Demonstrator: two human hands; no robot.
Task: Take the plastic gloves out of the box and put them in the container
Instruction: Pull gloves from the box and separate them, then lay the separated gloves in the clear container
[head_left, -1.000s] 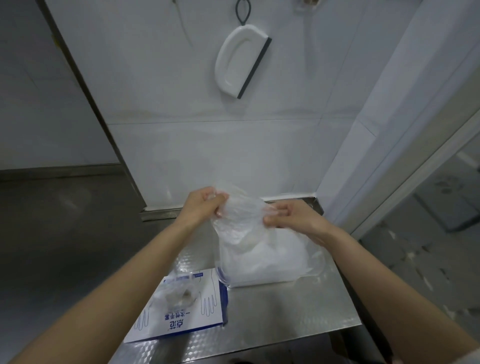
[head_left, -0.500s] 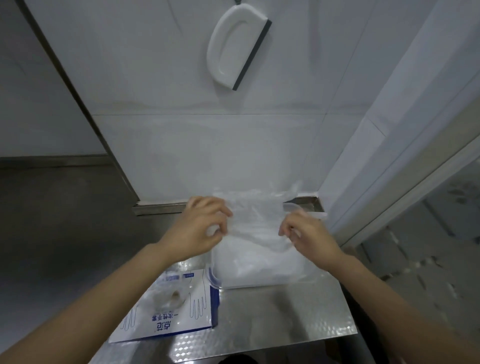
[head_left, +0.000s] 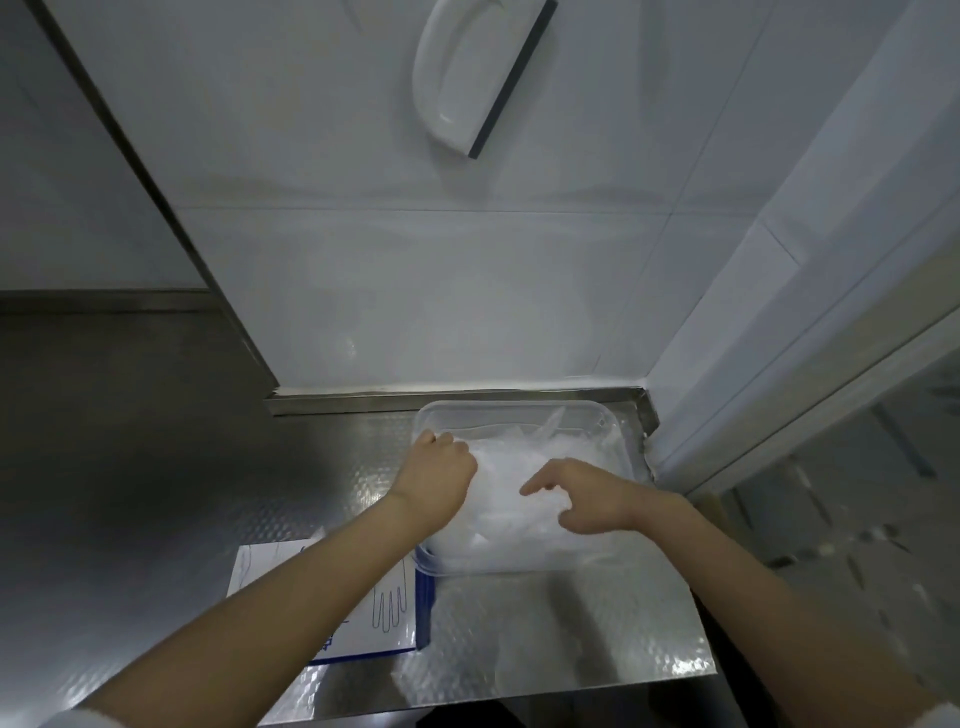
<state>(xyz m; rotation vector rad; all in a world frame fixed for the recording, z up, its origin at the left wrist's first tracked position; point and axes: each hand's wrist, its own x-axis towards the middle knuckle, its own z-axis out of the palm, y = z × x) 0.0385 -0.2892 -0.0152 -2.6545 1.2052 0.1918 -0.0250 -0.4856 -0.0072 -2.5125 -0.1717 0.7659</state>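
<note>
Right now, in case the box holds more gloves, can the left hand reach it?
Probably yes. The left hand is in the container on the plastic gloves; the box lies flat on the counter right under its own forearm, with nothing else over it.

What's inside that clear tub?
A crumpled pile of plastic gloves, with the left hand and right hand on it. They hide the bottom of the tub.
</note>
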